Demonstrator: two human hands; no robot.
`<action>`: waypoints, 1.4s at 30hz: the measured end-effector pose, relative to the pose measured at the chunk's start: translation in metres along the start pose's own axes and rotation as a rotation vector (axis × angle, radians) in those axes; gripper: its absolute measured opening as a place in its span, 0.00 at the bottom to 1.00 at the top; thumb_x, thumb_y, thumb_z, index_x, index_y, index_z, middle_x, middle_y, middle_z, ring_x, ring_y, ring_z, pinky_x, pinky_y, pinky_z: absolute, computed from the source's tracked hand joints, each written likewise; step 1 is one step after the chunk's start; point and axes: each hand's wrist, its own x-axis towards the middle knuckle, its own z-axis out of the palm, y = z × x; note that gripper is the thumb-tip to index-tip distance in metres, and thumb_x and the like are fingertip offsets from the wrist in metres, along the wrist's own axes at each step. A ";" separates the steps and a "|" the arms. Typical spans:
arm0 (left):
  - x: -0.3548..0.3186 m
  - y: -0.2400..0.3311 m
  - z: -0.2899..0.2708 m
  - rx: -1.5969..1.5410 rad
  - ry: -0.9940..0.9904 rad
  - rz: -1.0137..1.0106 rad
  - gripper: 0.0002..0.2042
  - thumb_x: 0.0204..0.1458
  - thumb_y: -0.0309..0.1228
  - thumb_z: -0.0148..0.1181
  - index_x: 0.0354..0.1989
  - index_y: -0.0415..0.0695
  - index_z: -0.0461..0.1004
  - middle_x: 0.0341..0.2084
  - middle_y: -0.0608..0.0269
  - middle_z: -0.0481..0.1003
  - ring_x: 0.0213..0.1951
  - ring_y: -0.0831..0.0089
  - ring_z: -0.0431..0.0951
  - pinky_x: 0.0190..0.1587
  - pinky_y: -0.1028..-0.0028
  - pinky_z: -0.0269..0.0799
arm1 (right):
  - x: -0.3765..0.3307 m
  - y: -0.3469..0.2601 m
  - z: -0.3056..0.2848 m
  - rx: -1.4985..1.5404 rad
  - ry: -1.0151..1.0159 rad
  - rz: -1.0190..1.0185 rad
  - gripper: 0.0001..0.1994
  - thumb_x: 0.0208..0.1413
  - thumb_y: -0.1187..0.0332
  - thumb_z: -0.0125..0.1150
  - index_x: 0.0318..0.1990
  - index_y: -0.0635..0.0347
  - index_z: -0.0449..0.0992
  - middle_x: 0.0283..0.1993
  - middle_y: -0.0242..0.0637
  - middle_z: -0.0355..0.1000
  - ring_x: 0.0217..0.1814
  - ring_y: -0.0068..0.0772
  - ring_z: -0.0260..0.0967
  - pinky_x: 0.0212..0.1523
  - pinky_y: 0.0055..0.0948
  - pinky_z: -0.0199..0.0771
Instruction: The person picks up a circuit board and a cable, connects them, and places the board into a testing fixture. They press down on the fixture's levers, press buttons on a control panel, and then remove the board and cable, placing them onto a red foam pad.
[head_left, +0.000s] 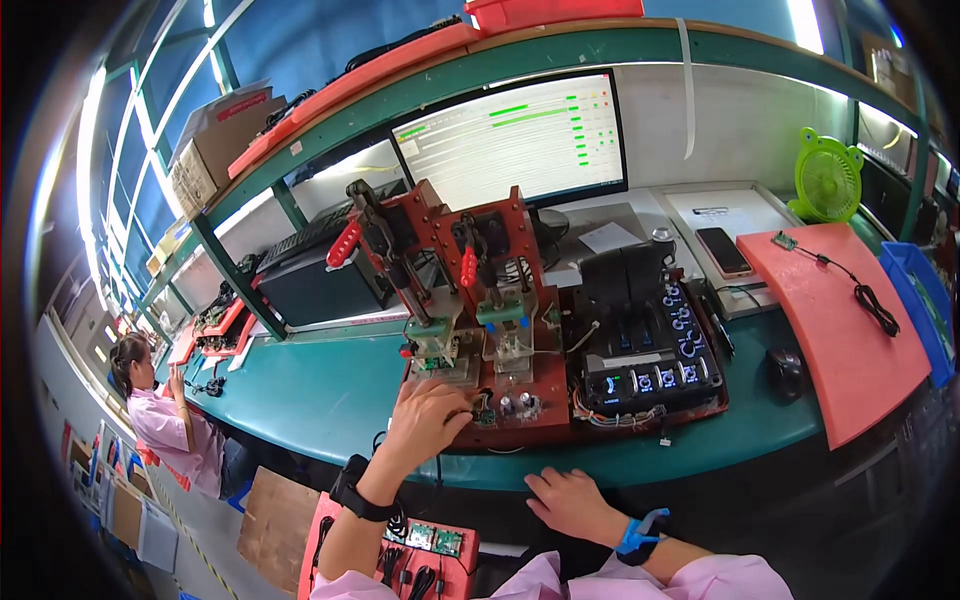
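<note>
While the left hand (428, 418), grip unclear, apparently works at the toggle-clamp fixture (502, 312) at its one o'clock, the right hand (572, 506) lies splayed and empty at four o'clock, precise fingertip placement seemingly needed next.

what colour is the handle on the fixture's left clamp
The handle is red; it shows best in the head view.

At centre, the dark part (484, 407) beside the left hand (428, 416) is too small to be identified. The pink sleeves (735, 578) and red tray (465, 572) are cut off by the lower edge, the red bin (560, 10) by the upper. The lettering on the monitor (510, 135) is too small to be read.
</note>
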 end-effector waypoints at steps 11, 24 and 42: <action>0.002 0.019 0.006 0.064 0.052 0.085 0.05 0.36 0.30 0.59 0.22 0.43 0.72 0.25 0.65 0.71 0.36 0.66 0.68 0.43 0.68 0.58 | -0.001 0.013 0.004 0.128 0.037 0.005 0.03 0.44 0.67 0.55 0.25 0.55 0.70 0.22 0.31 0.65 0.21 0.33 0.66 0.24 0.29 0.65; 0.001 0.008 0.007 -0.147 0.012 -0.111 0.07 0.37 0.30 0.60 0.25 0.42 0.72 0.24 0.60 0.71 0.34 0.62 0.69 0.42 0.68 0.60 | 0.000 0.015 -0.006 0.174 -0.067 -0.027 0.04 0.43 0.66 0.56 0.24 0.55 0.71 0.23 0.32 0.68 0.23 0.34 0.67 0.24 0.29 0.66; -0.028 -0.007 0.022 0.304 -0.033 -0.016 0.14 0.43 0.30 0.51 0.38 0.37 0.68 0.46 0.58 0.65 0.54 0.61 0.57 0.51 0.49 0.47 | 0.075 -0.011 -0.023 -0.145 -0.129 0.123 0.24 0.44 0.60 0.55 0.49 0.61 0.62 0.19 0.40 0.69 0.18 0.39 0.68 0.17 0.34 0.66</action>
